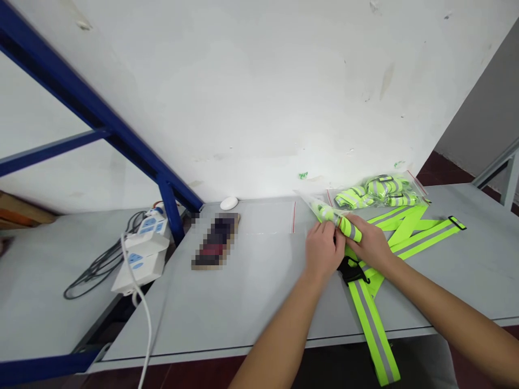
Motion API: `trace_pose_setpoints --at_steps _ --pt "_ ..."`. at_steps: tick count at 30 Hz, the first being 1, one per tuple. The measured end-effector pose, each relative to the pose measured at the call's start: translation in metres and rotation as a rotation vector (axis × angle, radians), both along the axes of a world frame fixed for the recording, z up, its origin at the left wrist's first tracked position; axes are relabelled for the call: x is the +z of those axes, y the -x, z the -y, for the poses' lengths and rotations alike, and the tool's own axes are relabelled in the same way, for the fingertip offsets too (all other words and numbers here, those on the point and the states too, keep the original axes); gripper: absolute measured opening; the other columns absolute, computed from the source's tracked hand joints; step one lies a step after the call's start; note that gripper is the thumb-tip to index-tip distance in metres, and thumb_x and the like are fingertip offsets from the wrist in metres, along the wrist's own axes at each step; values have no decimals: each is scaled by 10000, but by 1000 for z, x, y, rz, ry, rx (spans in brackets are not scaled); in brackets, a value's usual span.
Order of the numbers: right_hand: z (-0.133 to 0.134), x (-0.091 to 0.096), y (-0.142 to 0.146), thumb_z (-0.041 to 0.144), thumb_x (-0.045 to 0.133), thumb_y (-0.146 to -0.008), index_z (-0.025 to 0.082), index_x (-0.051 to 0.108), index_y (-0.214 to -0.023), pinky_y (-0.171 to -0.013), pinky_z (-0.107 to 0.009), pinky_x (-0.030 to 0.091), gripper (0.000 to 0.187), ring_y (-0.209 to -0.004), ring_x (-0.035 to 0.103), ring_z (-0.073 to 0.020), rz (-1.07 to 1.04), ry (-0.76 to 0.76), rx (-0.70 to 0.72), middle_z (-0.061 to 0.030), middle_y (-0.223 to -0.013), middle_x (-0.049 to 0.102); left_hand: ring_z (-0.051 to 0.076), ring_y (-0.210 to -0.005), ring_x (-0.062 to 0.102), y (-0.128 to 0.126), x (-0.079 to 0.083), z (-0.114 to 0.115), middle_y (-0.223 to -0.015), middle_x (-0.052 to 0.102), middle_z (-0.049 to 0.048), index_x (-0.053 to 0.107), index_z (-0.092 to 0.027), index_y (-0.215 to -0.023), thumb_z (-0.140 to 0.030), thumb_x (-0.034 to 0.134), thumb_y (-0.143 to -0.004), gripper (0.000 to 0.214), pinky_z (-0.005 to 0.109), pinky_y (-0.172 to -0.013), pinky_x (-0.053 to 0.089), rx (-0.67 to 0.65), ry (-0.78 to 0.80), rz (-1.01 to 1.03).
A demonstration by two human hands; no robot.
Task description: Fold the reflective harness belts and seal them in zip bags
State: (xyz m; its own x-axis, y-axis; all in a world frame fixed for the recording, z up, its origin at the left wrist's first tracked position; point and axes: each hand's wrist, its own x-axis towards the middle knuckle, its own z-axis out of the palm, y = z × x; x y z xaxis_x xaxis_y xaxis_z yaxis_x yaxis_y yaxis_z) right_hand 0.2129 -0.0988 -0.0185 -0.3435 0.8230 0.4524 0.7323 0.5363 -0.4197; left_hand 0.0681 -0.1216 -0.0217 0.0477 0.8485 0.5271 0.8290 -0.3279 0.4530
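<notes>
Both my hands meet over the grey table [243, 302], right of centre. My right hand [371, 243] is closed round a rolled neon-yellow reflective strap [349, 227] with a grey stripe. My left hand [323, 249] pinches the mouth of a clear plastic bag [320, 209] into which the roll's far end sticks. Under my hands lies an unrolled neon-yellow reflective belt [413, 237] with a black buckle [352, 270]; one end hangs over the table's front edge.
Several bagged yellow rolls [379, 193] lie by the white wall. An empty clear bag [267, 217] with a red strip, a small white oval object [229, 203] and a blurred dark item [216, 241] lie mid-table. White power strips [144, 251] with cables sit left, by a blue frame [172, 213].
</notes>
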Motion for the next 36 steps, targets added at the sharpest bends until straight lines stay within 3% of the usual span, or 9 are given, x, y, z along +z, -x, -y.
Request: trace_pose_setpoints --at_steps 5,8,14,19,22,26,30,33,36 --pt "1 7 -2 272 519 -852 208 436 -1323 -599 -369 509 483 -776 691 -277 222 -80 25 -106 -1280 610 212 -738 531 0 -2 0 -711 596 50 456 -210 -696 -176 433 -864 172 327 -674 373 2 -11 -19" --pt "2 7 -5 309 502 -870 173 417 -1308 -587 -363 497 467 -706 680 -264 214 -23 37 -129 -1196 648 210 -738 536 0 -3 0 -700 597 45 455 -213 -683 -175 440 -861 182 320 -663 369 4 14 -18" --pt "-5 3 -13 265 467 -858 181 419 -1280 -687 -384 530 433 -870 680 -275 117 84 192 -125 -1253 593 192 -718 557 -1 -3 0 -692 610 39 467 -214 -666 -185 438 -875 214 296 -619 365 -4 80 17" --pt "-8 -3 -13 226 436 -886 197 395 -1358 -706 -370 543 475 -935 675 -260 169 -11 228 -107 -1348 545 202 -712 590 2 -2 -2 -698 642 43 541 -199 -704 -209 412 -906 240 313 -640 373 97 148 -59" --pt "-4 -8 -9 230 423 -906 194 387 -1386 -704 -347 545 483 -953 672 -247 182 -107 227 -100 -1375 529 217 -758 608 4 -2 -3 -725 654 57 587 -181 -776 -183 402 -897 220 328 -678 395 86 163 -115" --pt "0 -11 0 246 433 -920 211 419 -1389 -659 -313 534 470 -909 679 -229 201 -209 82 -85 -1364 547 242 -818 600 3 -2 -3 -747 650 81 603 -164 -808 -159 412 -864 200 353 -730 424 18 158 -106" --pt "-3 -10 0 266 452 -923 214 445 -1383 -659 -320 510 463 -815 674 -210 244 -264 35 -70 -1352 564 224 -821 576 3 -5 -4 -787 641 76 595 -178 -796 -188 390 -876 220 344 -770 441 -89 187 247" --pt "-10 -10 -7 261 477 -908 224 427 -1402 -658 -334 484 498 -777 659 -204 306 -291 145 -66 -1351 567 202 -814 589 4 -9 -8 -815 651 58 605 -186 -793 -358 330 -934 354 316 -754 461 -123 357 804" --pt "-13 -12 -13 139 460 -863 227 386 -1431 -643 -329 450 580 -794 648 -189 395 -339 297 -54 -1387 534 196 -787 625 5 -10 -13 -803 667 57 625 -178 -854 -534 298 -929 489 293 -689 489 -87 581 1177"
